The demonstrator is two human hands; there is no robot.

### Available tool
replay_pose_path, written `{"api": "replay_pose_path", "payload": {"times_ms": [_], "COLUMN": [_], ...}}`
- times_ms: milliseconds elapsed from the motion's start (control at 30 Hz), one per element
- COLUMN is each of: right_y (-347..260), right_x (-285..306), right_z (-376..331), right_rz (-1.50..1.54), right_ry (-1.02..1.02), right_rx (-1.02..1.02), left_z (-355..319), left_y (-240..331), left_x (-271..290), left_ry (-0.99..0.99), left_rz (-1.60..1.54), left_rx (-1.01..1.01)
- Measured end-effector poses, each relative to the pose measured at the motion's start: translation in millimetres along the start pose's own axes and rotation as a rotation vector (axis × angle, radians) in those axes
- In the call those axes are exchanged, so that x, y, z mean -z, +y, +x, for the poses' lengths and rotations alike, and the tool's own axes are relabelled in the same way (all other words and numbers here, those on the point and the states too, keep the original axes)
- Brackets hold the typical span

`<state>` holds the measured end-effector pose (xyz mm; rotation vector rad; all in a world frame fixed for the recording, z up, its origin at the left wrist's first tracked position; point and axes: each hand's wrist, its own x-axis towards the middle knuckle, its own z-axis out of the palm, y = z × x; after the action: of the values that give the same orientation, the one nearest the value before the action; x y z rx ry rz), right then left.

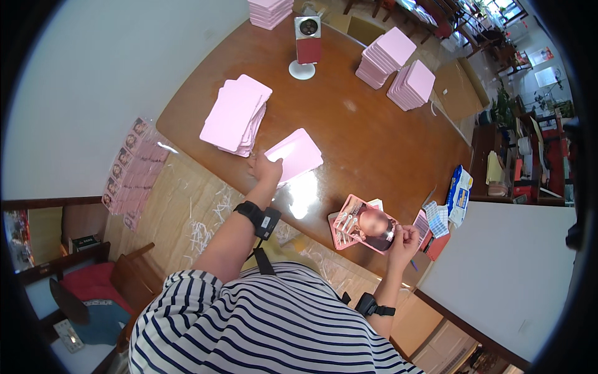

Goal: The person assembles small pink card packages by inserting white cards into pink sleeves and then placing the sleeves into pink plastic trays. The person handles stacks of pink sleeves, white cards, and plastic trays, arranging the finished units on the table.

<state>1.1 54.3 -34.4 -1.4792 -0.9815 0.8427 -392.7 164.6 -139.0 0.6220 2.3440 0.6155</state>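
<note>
My left hand (268,168) is closed on the lower left corner of a plain pink card (296,153), thumb on top and the other fingers partly hidden. Just beyond that hand, an uneven stack of plain pink cards (233,115) sits near the table's left edge. At the near right edge, my right hand (406,240) pinches the corner of a printed pink card (362,225) with a portrait and small tool pictures. Under it lies at least one more printed card (339,240), mostly covered.
A phone (308,47) stands on a round white stand on the brown table (349,137). More pink stacks (385,56) (411,86) rise at the far side. A blue and white packet (460,194) and blue pen (414,265) lie right. Paper strips (205,230) litter the floor.
</note>
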Motion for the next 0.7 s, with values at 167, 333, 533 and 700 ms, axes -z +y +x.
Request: {"api": "replay_pose_path", "payload": {"times_ms": [167, 333, 533, 700], "right_y": [17, 23, 17, 10], "right_x": [-9, -19, -26, -23], "right_z": [-3, 3, -1, -14], "right_rz": [0.042, 0.058, 0.087, 0.116], "right_ry": [0.021, 0.016, 0.033, 0.019], "right_rx": [-0.064, -0.098, -0.074, -0.14], "left_z": [2, -33, -25, -25], "left_y": [16, 50, 74, 83], "left_x": [30, 28, 14, 13], "left_ry": [-0.223, -0.156, -0.292, -0.338], "left_rz": [0.409, 0.768, 0.784, 0.87], "left_rx": [-0.297, -0.643, -0.592, -0.614]}}
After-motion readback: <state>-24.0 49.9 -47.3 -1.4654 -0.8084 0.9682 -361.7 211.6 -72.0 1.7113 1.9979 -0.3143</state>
